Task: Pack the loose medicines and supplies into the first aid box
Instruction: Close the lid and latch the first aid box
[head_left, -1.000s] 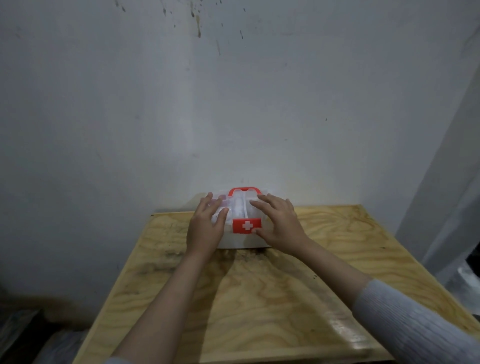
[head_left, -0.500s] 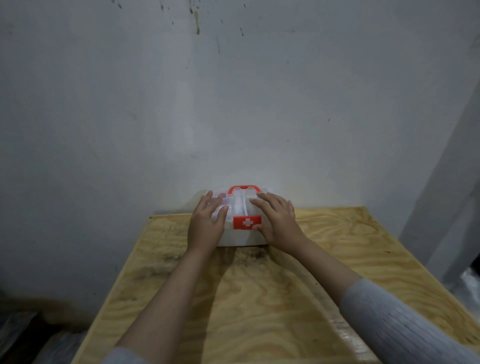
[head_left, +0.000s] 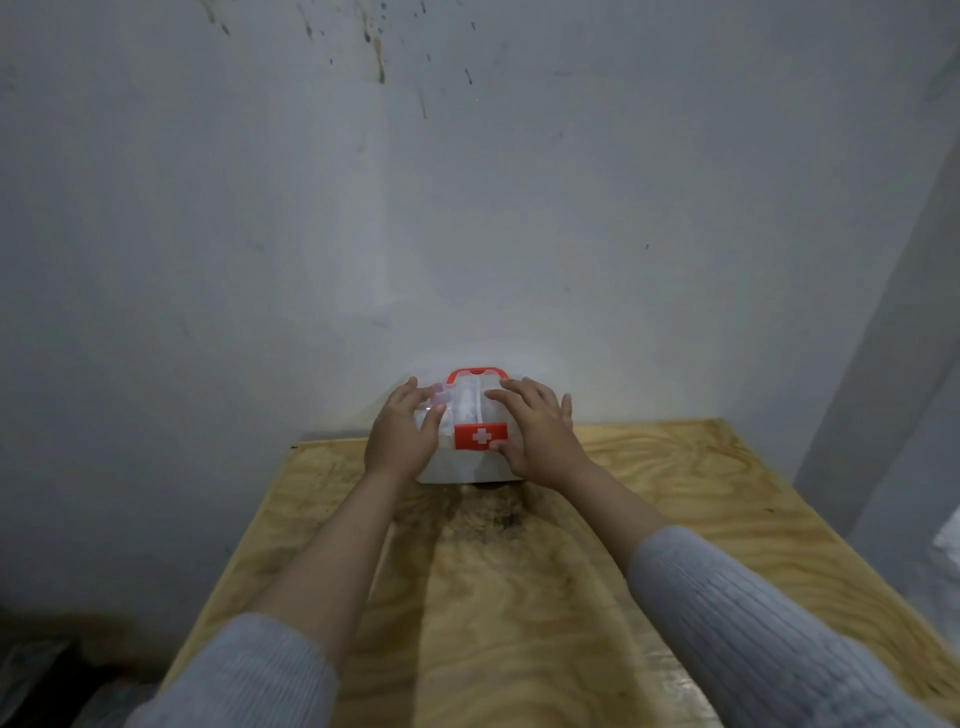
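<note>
Hardly anything had shifted across that last second. The first aid box (head_left: 470, 436) sat at the far edge of the wooden table (head_left: 675, 519), right against the wall (head_left: 467, 208), lid down, red handle (head_left: 477, 373) up. The left hand (head_left: 402, 436) stayed spread flat on the lid's left side, fingers loose, grasping nothing. The right hand (head_left: 537, 436) stayed draped over the right side, thumb beside the red latch (head_left: 480, 436). No loose supplies showed on the table, so the packing looked finished, with the latch probably being pressed home.
</note>
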